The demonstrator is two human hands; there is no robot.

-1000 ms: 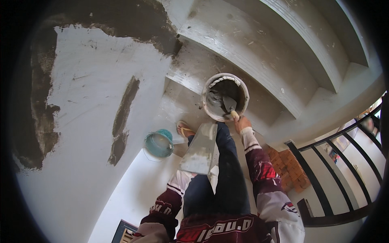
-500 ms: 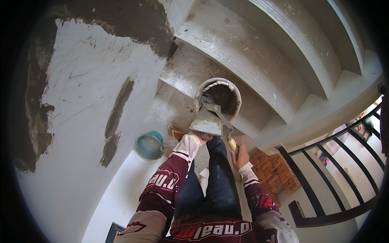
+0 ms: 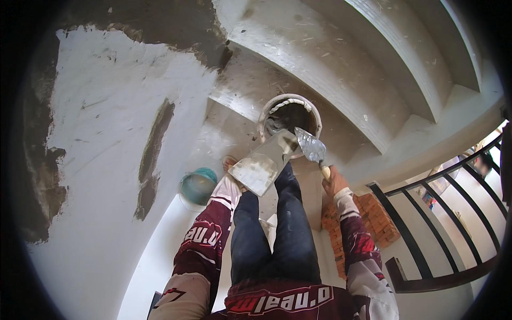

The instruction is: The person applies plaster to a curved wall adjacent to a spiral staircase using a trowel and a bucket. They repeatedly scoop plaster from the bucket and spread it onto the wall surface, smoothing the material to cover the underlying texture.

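Observation:
My right hand [image 3: 335,182] is closed round the handle of a pointed trowel [image 3: 311,146], its blade smeared with wet grey mortar. The blade hovers at the far right corner of a plasterer's hawk [image 3: 257,169], a flat, pale board. My left hand [image 3: 242,188] grips the hawk from beneath, its fingers mostly hidden by the board. A little grey mortar [image 3: 288,140] lies on the board's far end. Just beyond, a round bucket [image 3: 263,118] with a pale, crusted rim holds more grey mortar and stands by the steps.
Curved concrete stairs [image 3: 341,74] climb to the upper right, littered with scraps. On the left rises a white wall [image 3: 106,122] with dark mortar patches. A teal bucket [image 3: 198,184] sits at its foot. Stacked bricks [image 3: 368,218] and a dark railing [image 3: 453,224] are on the right.
The trowel has swung up and right, away from the bucket's front, and its blade now shows plainly. The hawk has turned and tilted, its near end shifting left.

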